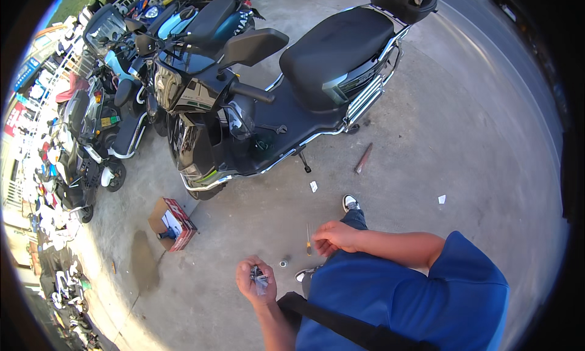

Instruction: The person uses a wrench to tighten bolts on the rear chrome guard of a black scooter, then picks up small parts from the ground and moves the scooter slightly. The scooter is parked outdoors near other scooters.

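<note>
My left hand is closed round a small clear plastic bag with dark small parts in it. My right hand hangs with its fingers curled inward; whatever they may hold is hidden. Beside it on the ground lies a screwdriver with a yellow handle. A small silvery cylindrical piece is on the concrete between my hands. Ahead stands a black electric scooter with chrome rails, out of reach of both hands. On its footboard lies a wrench, near a dark green item.
An opened red and white cardboard box with a blue item inside sits at the left. White scraps and a dark reddish, narrow object lie on the ground. Parked scooters line the far left; a road runs at the right.
</note>
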